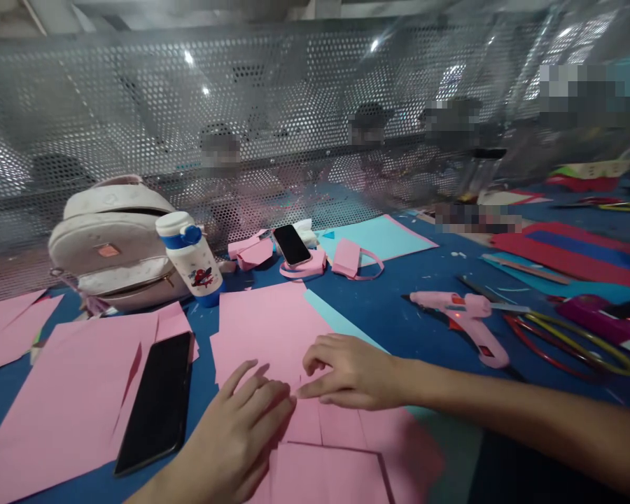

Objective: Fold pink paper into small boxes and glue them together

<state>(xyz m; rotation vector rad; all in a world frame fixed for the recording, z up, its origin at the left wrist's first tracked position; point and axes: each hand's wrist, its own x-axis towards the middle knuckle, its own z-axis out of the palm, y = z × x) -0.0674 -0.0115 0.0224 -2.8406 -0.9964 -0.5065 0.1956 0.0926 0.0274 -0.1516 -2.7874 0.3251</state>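
Observation:
My left hand [252, 420] rests on pink paper [262, 322], its index finger raised and the other fingers stretched flat. From the right, my right hand [354, 371] presses on the same paper, one finger pointing out and others bent. The fingertips of both hands almost meet. Under and in front of them lies a creased pink paper piece [341, 423], with a folded pink piece [328, 476] at the near edge. Light blue paper [341, 318] shows beneath the pink sheets. Neither hand visibly lifts anything.
On the left are a black phone [157, 402], pink sheets [68, 392], a white backpack [115, 238] and a bottle [192, 259]. Small pink paper bags [349, 259] and another phone [292, 245] lie behind. A pink glue gun [462, 315] and scissors [572, 343] are right. A perforated metal screen [294, 91] stands behind.

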